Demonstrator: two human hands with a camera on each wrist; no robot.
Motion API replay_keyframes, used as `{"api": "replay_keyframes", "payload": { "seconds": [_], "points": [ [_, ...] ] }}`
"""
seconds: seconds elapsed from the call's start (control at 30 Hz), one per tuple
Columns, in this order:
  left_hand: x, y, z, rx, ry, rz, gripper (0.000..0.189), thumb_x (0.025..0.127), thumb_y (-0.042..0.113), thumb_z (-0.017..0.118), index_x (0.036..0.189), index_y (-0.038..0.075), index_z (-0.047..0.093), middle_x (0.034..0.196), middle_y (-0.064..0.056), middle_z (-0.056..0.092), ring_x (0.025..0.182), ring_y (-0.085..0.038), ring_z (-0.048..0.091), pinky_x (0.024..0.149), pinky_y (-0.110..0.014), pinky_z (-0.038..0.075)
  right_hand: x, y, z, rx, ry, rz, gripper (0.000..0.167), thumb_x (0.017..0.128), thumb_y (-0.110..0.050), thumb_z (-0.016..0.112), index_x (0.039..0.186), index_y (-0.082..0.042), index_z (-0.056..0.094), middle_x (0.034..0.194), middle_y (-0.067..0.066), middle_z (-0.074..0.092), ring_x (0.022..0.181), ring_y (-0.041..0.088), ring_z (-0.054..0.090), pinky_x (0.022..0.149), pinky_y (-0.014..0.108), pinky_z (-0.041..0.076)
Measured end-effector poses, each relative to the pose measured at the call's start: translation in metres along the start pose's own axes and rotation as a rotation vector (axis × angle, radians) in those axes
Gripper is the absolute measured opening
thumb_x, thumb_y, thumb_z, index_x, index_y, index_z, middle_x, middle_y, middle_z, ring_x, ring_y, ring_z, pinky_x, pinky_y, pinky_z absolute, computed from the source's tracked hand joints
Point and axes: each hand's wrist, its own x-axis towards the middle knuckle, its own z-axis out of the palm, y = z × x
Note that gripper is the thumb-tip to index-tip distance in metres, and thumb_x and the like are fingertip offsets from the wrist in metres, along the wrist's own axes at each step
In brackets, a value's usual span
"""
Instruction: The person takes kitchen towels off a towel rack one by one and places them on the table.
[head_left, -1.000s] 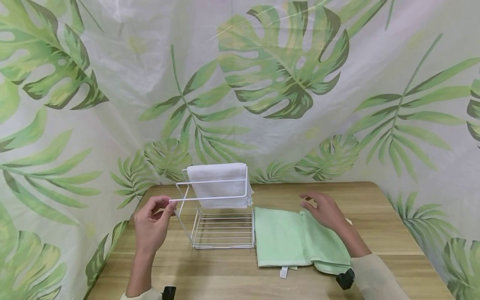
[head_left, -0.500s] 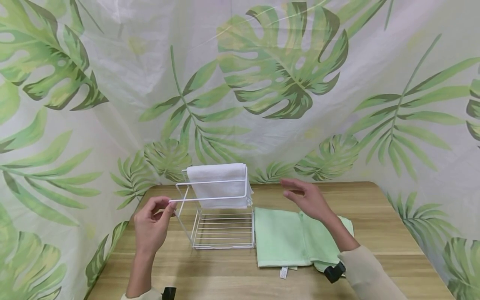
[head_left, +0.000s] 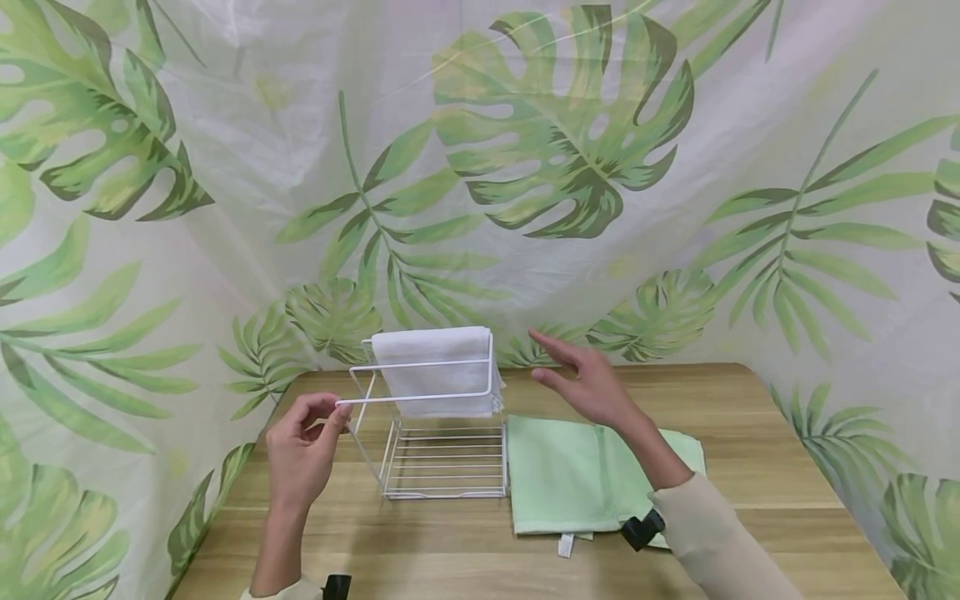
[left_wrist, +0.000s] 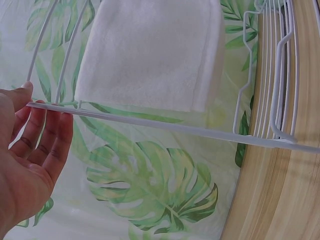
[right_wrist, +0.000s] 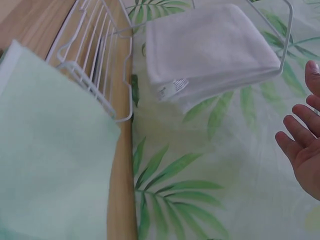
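A white wire rack [head_left: 446, 493] stands on the table, with a white towel [head_left: 435, 375] draped over a rear bar at its top. My left hand [head_left: 303, 446] pinches the near left corner of the rack's top between thumb and fingers; the left wrist view shows the fingertips [left_wrist: 66, 120] at the wire. To the right of the rack lies a folded light green towel [head_left: 562, 479] with a small white tag at its front edge. My right hand [head_left: 588, 383] is in the air over the green towel's far side, fingers extended toward the white towel and holding nothing.
The wooden table [head_left: 450, 558] carries the rack and the green towel. Behind it hangs a white curtain [head_left: 420, 275] printed with green leaves. Part of the green towel is hidden under my right forearm [head_left: 660, 450].
My right hand has risen from the green towel and moved left and away, toward the white towel, its fingers straightening. My left hand keeps its hold on the rack.
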Motion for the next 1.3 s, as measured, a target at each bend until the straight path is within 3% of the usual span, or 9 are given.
{"api": "replay_keyframes", "payload": {
  "seconds": [0.3,0.57,0.8,1.03,1.3],
  "points": [
    [0.000,0.002,0.000,0.004,-0.003,-0.006,0.014,0.091,-0.017,0.074,0.103,-0.011,0.071,0.088,0.010,0.069,0.074,0.000,0.072,0.064,-0.014,0.064,0.030,-0.026,0.012,0.003,0.049,-0.049,0.061,0.101,-0.021,0.077,0.158,-0.014,0.055,0.161,0.011,0.055,0.141,0.038,0.061,0.121,0.049,0.052],
    [0.000,0.001,0.001,0.009,-0.002,0.014,0.014,0.091,-0.018,0.074,0.103,-0.011,0.071,0.088,0.010,0.070,0.074,-0.001,0.073,0.064,-0.012,0.064,0.059,-0.041,0.025,0.015,0.088,-0.137,0.058,0.102,-0.017,0.076,0.155,-0.009,0.057,0.159,0.011,0.058,0.151,0.031,0.053,0.126,0.044,0.048],
    [0.000,0.002,0.001,0.009,0.003,0.019,0.014,0.090,-0.019,0.074,0.102,-0.012,0.071,0.088,0.010,0.069,0.074,0.000,0.071,0.064,-0.012,0.063,0.079,-0.053,0.039,-0.014,0.058,-0.179,0.057,0.103,-0.022,0.076,0.153,-0.003,0.057,0.157,0.012,0.059,0.150,0.030,0.054,0.126,0.045,0.048],
    [0.000,0.003,0.002,0.010,-0.003,-0.009,0.014,0.091,-0.017,0.074,0.103,-0.011,0.071,0.087,0.009,0.069,0.074,-0.001,0.072,0.064,-0.013,0.064,0.092,-0.061,0.049,-0.115,0.041,-0.201,0.055,0.103,-0.027,0.074,0.153,-0.008,0.059,0.155,0.009,0.062,0.146,0.028,0.058,0.125,0.045,0.050],
    [0.001,0.004,0.001,-0.004,0.001,-0.024,0.011,0.093,-0.016,0.073,0.103,-0.012,0.070,0.087,0.008,0.069,0.074,-0.001,0.072,0.065,-0.014,0.064,0.111,-0.071,0.058,-0.097,-0.004,-0.164,0.055,0.106,-0.030,0.070,0.156,-0.010,0.056,0.159,0.008,0.058,0.151,0.027,0.053,0.130,0.044,0.044]
  ]
}}
